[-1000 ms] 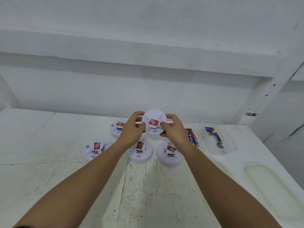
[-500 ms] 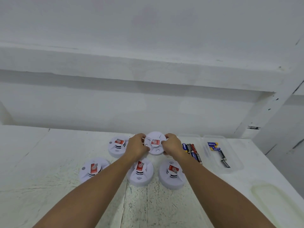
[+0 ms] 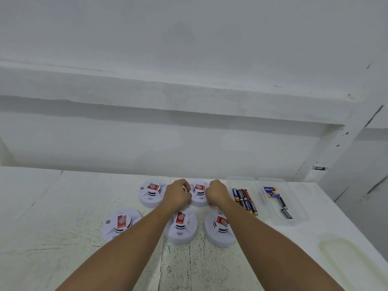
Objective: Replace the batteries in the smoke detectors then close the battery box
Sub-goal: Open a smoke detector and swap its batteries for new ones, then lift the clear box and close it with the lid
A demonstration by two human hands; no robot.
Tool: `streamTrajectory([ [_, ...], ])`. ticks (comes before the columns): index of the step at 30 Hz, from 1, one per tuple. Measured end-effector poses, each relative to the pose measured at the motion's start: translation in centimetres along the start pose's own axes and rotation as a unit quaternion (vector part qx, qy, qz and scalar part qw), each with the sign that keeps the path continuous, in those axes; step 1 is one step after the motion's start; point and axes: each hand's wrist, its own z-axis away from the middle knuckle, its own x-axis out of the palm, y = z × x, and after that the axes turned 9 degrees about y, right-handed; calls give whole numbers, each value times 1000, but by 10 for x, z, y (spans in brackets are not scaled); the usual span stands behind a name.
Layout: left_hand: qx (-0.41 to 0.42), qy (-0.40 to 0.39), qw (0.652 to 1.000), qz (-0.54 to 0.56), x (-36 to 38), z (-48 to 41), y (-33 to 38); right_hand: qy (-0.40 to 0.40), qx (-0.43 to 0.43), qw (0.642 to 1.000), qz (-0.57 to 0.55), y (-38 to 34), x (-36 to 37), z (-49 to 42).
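Note:
Several white round smoke detectors with red labels lie on the white table [image 3: 42, 206]. My left hand [image 3: 177, 194] and my right hand [image 3: 217, 193] grip the two sides of the far middle detector [image 3: 199, 193], which sits low on the table. Others lie at the far left [image 3: 151, 193], near left [image 3: 121, 222], near middle [image 3: 181, 225] and near right [image 3: 219, 227]. A row of loose batteries [image 3: 244, 199] lies just right of my right hand. A clear battery box [image 3: 281, 201] further right stands open, holding a few batteries.
A clear lid [image 3: 241, 180] lies behind the loose batteries. A shallow pale tray [image 3: 352, 261] sits at the near right corner of the table. A white wall with a ledge rises right behind the table.
Both hands have brought the held detector down from above the table to its surface among the others. The camera has tilted so the table sits lower in view.

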Motion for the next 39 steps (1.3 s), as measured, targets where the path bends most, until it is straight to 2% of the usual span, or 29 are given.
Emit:
streamTrajectory([
  [10, -16, -52, 997, 46, -5, 9, 6, -24, -10, 999, -41, -10, -18, 31],
  [17, 39, 26, 999, 7, -2, 21, 18, 49, -52, 986, -154, -1, -49, 46],
  [21, 106, 49, 993, 19, 9, 34, 40, 100, -59, 973, -198, 19, -76, 52],
  [26, 178, 33, 983, 42, 45, 53, 94, 150, -54, 972, -175, 70, -115, 42],
  [34, 185, 3, 983, 4, 128, 71, 155, 197, -23, 977, -84, 164, -160, 5],
  [36, 193, 1, 980, -46, 149, 75, 165, 186, -11, 981, -58, 189, -166, -6],
  [39, 186, 4, 975, -121, 166, 78, 175, 115, 9, 992, -57, 212, -167, -15],
])
